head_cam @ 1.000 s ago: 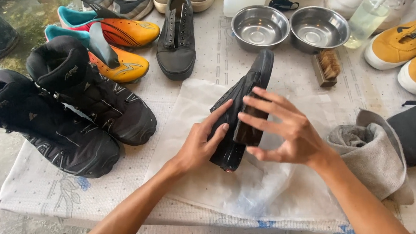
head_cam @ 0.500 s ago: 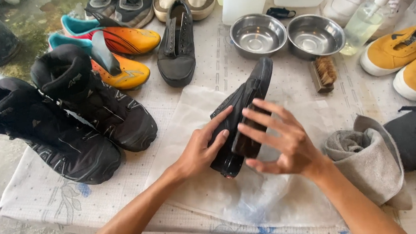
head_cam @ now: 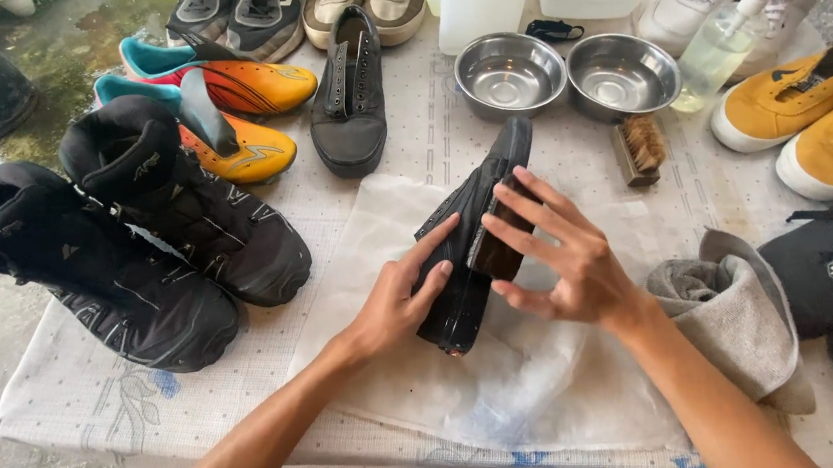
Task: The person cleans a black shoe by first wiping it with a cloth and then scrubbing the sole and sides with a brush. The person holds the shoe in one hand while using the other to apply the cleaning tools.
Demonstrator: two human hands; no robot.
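The black shoe (head_cam: 472,234) stands on its side at the middle of the bench (head_cam: 79,394), on a white cloth (head_cam: 388,247). The left hand (head_cam: 397,301) braces it from the near side, fingers flat against the upper, no closed grip. The right hand (head_cam: 564,256) has its fingers spread, tips pinching a small dark brush (head_cam: 496,242) against the shoe.

The shoe balances on edge, so a hard push from the right could tip it out from the open left palm. It could also slide toward the two steel bowls (head_cam: 563,73) and the spray bottle (head_cam: 721,37) just beyond the toe. The loose fingertip hold may let the brush slip onto the cloth.
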